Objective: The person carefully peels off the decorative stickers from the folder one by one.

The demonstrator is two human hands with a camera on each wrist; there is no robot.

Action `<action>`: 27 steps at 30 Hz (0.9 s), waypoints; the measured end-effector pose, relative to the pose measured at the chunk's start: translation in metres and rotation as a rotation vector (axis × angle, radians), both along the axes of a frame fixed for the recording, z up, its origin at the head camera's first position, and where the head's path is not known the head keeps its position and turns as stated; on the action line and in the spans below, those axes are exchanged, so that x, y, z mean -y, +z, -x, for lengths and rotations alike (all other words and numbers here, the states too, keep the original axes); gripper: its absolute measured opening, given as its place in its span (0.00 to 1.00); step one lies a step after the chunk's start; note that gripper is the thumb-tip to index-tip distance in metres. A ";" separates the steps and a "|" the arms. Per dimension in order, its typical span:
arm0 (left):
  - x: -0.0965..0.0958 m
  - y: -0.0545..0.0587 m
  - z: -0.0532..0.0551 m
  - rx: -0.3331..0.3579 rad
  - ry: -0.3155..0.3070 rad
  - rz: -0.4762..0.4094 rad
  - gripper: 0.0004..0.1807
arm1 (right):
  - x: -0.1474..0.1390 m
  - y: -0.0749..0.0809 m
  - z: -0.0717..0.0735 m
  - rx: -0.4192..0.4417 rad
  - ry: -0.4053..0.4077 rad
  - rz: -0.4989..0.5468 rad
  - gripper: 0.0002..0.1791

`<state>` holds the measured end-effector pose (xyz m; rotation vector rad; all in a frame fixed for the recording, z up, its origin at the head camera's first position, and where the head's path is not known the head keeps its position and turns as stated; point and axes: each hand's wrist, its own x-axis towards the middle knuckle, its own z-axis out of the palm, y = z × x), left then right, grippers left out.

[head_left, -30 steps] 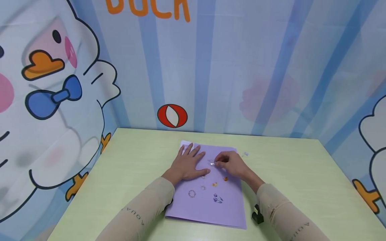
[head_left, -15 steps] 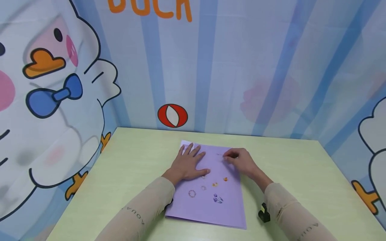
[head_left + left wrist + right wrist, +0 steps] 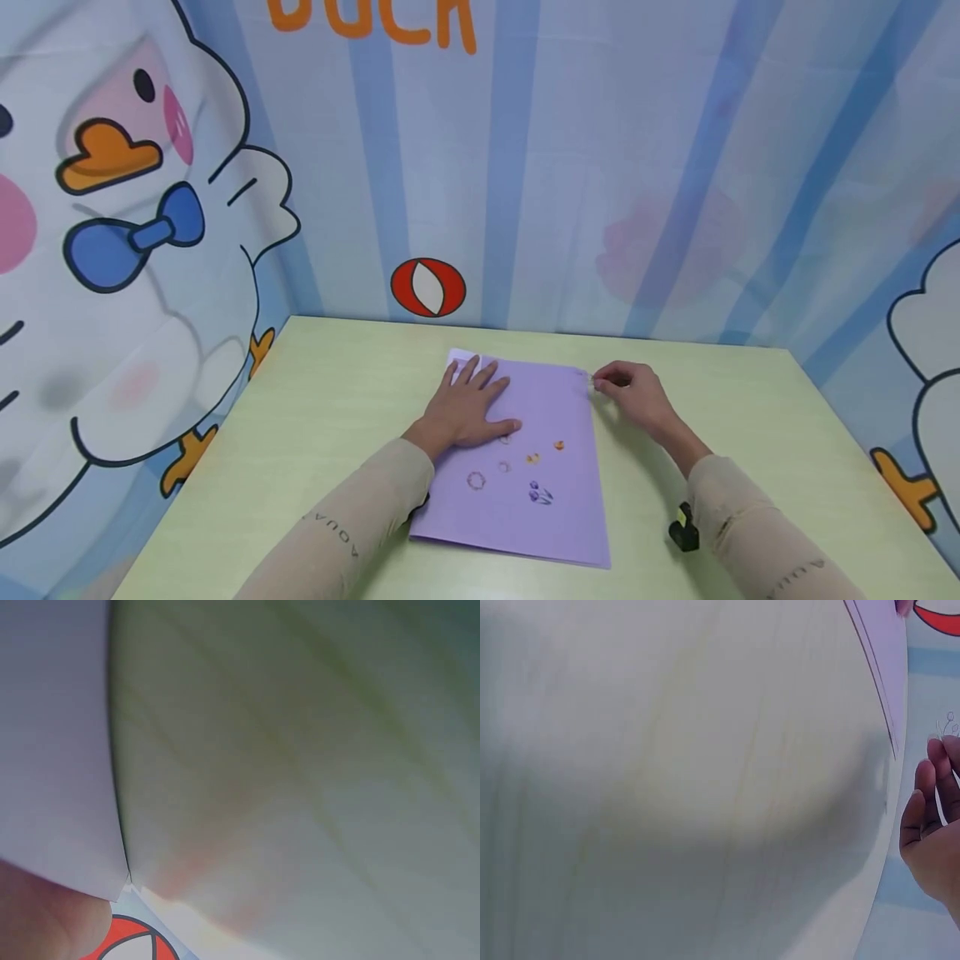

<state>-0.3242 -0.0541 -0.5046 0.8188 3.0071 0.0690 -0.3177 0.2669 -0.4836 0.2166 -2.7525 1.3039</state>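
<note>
My left hand lies flat with fingers spread on a purple sheet of folded paper. Several small stickers are on the sheet: a ring-shaped one, a purple flower and small orange ones. Just past the sheet's upper right corner, my right hand pinches a small clear sticker with fine line drawing between thumb and fingertips. In the left wrist view a fingertip shows beside the paper edge.
The pale yellow-green table extends on both sides of the paper. Behind it hangs a blue striped cloth with duck drawings. A black device sits at my right wrist.
My right hand has moved right, from over the paper's upper part to past its upper right corner, still pinching the clear sticker. My left hand stays on the paper.
</note>
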 end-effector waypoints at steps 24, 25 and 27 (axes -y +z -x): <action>0.001 -0.007 0.005 0.023 0.005 -0.014 0.51 | -0.048 -0.009 0.000 0.121 -0.196 -0.009 0.17; 0.001 -0.007 0.005 0.026 0.006 -0.013 0.51 | -0.049 -0.009 -0.001 0.124 -0.204 -0.016 0.16; 0.001 -0.007 0.006 0.027 0.007 -0.012 0.51 | -0.049 -0.009 -0.001 0.121 -0.212 -0.036 0.16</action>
